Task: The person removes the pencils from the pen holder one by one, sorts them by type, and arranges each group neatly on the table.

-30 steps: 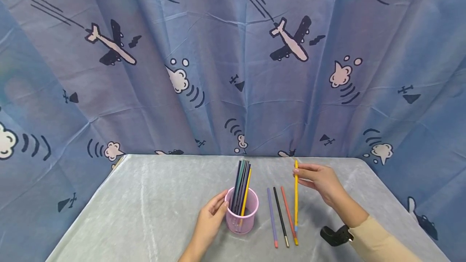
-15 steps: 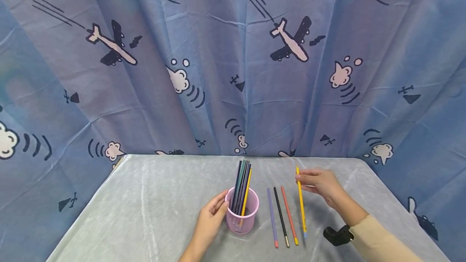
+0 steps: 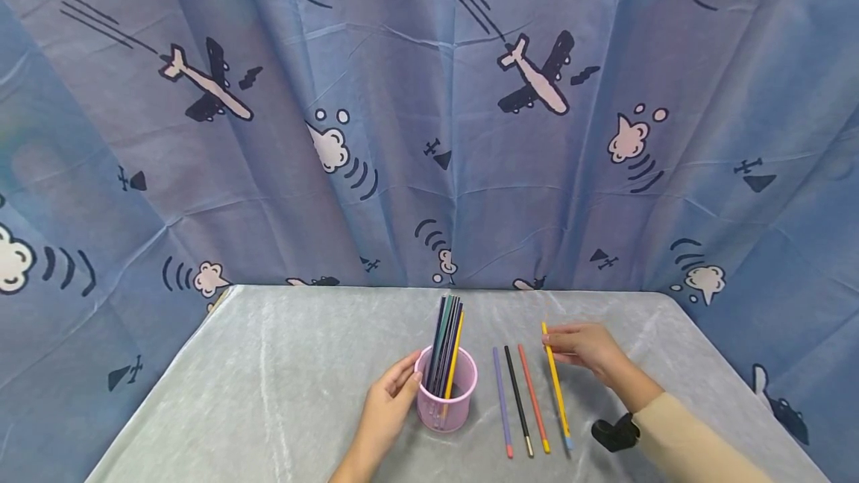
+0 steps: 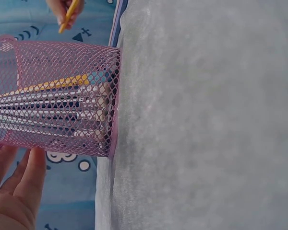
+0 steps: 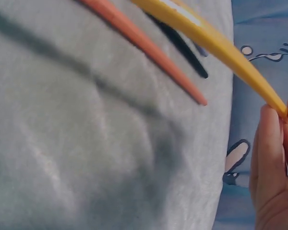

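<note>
My left hand (image 3: pixel 385 402) holds the side of a pink mesh pencil cup (image 3: pixel 461 414), thumb at the rim. Inside the cup stand several dark pencils (image 3: pixel 439 345) and one yellow pencil (image 3: pixel 453 356), leaning toward the back. My right hand (image 3: pixel 590 349) pinches another yellow pencil (image 3: pixel 555 386) near its far end; the blue-tipped end points toward me, low over the table. Left of it lie a red-orange pencil (image 3: pixel 533 397), a black pencil (image 3: pixel 518 401) and a purple pencil (image 3: pixel 502 402), side by side. In the right wrist view the held pencil (image 5: pixel 221 52) passes above the red-orange one.
A grey cloth covers the table (image 3: pixel 302 379), whose far edge meets a blue curtain (image 3: pixel 403 95) printed with airplanes. A black device (image 3: pixel 614 434) sits at my right wrist, beside the beige sleeve (image 3: pixel 691 442).
My right hand has come down toward the table with the yellow pencil, whose blue-tipped end has swung rightward, away from the red-orange pencil. The left hand and cup have stayed put.
</note>
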Action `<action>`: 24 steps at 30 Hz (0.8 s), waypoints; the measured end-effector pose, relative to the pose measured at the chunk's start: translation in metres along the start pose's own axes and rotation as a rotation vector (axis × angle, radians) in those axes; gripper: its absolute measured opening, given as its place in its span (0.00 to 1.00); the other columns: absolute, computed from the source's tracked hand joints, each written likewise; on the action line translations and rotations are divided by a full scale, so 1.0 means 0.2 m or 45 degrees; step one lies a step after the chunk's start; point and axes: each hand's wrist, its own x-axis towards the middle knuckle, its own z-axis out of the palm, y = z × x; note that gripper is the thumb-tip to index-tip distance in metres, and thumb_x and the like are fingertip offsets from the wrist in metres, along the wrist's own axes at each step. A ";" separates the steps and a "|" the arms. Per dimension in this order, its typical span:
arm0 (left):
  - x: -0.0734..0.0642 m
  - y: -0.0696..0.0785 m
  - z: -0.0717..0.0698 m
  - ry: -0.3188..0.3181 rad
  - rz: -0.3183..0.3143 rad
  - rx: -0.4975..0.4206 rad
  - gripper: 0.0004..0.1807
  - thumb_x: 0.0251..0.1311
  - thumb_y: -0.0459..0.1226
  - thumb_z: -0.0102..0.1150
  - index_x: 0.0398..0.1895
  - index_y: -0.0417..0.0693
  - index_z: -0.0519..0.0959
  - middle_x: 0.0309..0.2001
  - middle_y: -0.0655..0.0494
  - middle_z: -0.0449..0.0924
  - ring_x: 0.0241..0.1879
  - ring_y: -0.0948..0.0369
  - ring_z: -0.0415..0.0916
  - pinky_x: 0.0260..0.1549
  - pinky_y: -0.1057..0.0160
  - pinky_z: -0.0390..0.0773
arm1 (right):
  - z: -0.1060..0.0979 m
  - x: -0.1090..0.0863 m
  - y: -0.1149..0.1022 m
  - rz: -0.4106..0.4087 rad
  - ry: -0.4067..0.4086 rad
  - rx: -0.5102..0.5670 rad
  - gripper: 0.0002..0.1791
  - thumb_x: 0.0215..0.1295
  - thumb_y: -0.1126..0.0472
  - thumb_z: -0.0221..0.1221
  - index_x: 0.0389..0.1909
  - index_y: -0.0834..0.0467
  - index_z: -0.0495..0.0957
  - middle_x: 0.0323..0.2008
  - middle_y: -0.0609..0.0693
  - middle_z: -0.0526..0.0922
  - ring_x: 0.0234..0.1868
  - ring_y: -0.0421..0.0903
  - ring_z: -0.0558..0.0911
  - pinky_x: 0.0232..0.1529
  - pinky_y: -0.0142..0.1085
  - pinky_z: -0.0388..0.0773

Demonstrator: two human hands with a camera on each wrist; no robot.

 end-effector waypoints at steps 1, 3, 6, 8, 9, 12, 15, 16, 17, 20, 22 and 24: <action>0.00 0.00 0.00 -0.001 0.001 0.003 0.25 0.72 0.35 0.53 0.67 0.30 0.68 0.65 0.33 0.72 0.67 0.43 0.69 0.66 0.61 0.72 | 0.00 0.01 0.01 0.007 0.001 0.000 0.25 0.65 0.65 0.64 0.57 0.78 0.73 0.36 0.50 0.89 0.33 0.36 0.85 0.39 0.33 0.88; 0.00 0.00 0.00 -0.002 0.005 0.008 0.25 0.72 0.35 0.53 0.66 0.30 0.69 0.65 0.33 0.72 0.67 0.43 0.70 0.66 0.60 0.72 | 0.01 0.02 0.02 0.022 0.003 0.005 0.24 0.65 0.65 0.64 0.56 0.78 0.74 0.35 0.50 0.89 0.32 0.36 0.85 0.38 0.33 0.88; 0.00 0.01 0.00 -0.003 0.003 0.008 0.25 0.72 0.35 0.53 0.67 0.30 0.68 0.65 0.33 0.72 0.67 0.43 0.70 0.66 0.60 0.72 | 0.01 0.04 0.03 0.038 -0.005 0.009 0.23 0.64 0.66 0.65 0.54 0.78 0.75 0.32 0.49 0.89 0.30 0.36 0.85 0.36 0.33 0.88; 0.00 0.01 0.00 -0.005 0.003 0.003 0.25 0.72 0.35 0.53 0.67 0.29 0.68 0.65 0.33 0.72 0.67 0.43 0.70 0.65 0.61 0.73 | 0.02 0.05 0.03 0.052 0.000 0.009 0.23 0.63 0.66 0.65 0.53 0.78 0.75 0.31 0.47 0.88 0.30 0.35 0.84 0.36 0.33 0.88; 0.00 0.01 0.00 -0.007 0.002 0.000 0.25 0.72 0.35 0.53 0.67 0.29 0.68 0.65 0.33 0.72 0.67 0.43 0.70 0.65 0.61 0.73 | 0.02 0.05 0.03 0.059 0.002 0.007 0.23 0.64 0.66 0.65 0.53 0.78 0.75 0.31 0.47 0.88 0.29 0.35 0.84 0.35 0.32 0.88; 0.00 0.00 0.00 -0.012 0.004 -0.003 0.25 0.72 0.36 0.53 0.67 0.29 0.68 0.65 0.33 0.72 0.67 0.43 0.70 0.65 0.63 0.73 | 0.03 0.06 0.05 0.067 0.007 0.003 0.23 0.63 0.66 0.65 0.54 0.78 0.75 0.29 0.46 0.88 0.29 0.35 0.84 0.35 0.31 0.87; 0.00 0.00 0.00 -0.010 0.008 0.004 0.26 0.72 0.37 0.54 0.67 0.29 0.68 0.64 0.33 0.73 0.67 0.44 0.70 0.65 0.63 0.73 | 0.04 0.08 0.06 0.069 0.008 0.004 0.23 0.63 0.67 0.64 0.53 0.79 0.74 0.27 0.45 0.87 0.27 0.35 0.84 0.33 0.31 0.87; 0.00 0.00 0.00 -0.009 0.011 0.008 0.26 0.72 0.37 0.54 0.67 0.29 0.68 0.64 0.33 0.73 0.67 0.44 0.70 0.65 0.63 0.73 | 0.05 0.08 0.07 0.064 0.004 0.010 0.23 0.63 0.68 0.64 0.53 0.80 0.74 0.27 0.45 0.87 0.27 0.35 0.84 0.33 0.30 0.87; 0.00 0.00 0.00 -0.007 0.011 0.009 0.26 0.72 0.37 0.54 0.67 0.30 0.69 0.64 0.33 0.73 0.66 0.44 0.70 0.65 0.63 0.73 | 0.05 0.08 0.08 0.065 0.009 0.010 0.22 0.63 0.68 0.64 0.53 0.80 0.74 0.26 0.45 0.86 0.26 0.35 0.83 0.32 0.30 0.87; 0.00 0.00 0.00 -0.003 0.008 0.011 0.25 0.72 0.37 0.54 0.66 0.30 0.69 0.64 0.33 0.73 0.66 0.44 0.70 0.65 0.62 0.73 | 0.06 0.10 0.10 0.069 0.011 0.001 0.21 0.62 0.69 0.64 0.51 0.80 0.75 0.25 0.44 0.86 0.26 0.35 0.83 0.31 0.29 0.87; 0.00 0.00 0.00 -0.005 0.005 0.009 0.26 0.72 0.37 0.54 0.67 0.30 0.69 0.64 0.33 0.73 0.66 0.43 0.70 0.65 0.62 0.73 | 0.07 0.11 0.11 0.090 0.034 -0.018 0.20 0.62 0.69 0.64 0.50 0.80 0.76 0.24 0.44 0.85 0.26 0.35 0.82 0.30 0.29 0.86; 0.00 0.00 0.00 -0.007 0.003 0.008 0.26 0.72 0.37 0.54 0.67 0.29 0.68 0.64 0.33 0.72 0.67 0.43 0.70 0.65 0.62 0.73 | 0.07 0.12 0.12 0.112 0.050 -0.038 0.19 0.62 0.69 0.64 0.49 0.79 0.77 0.24 0.44 0.84 0.25 0.35 0.82 0.30 0.29 0.86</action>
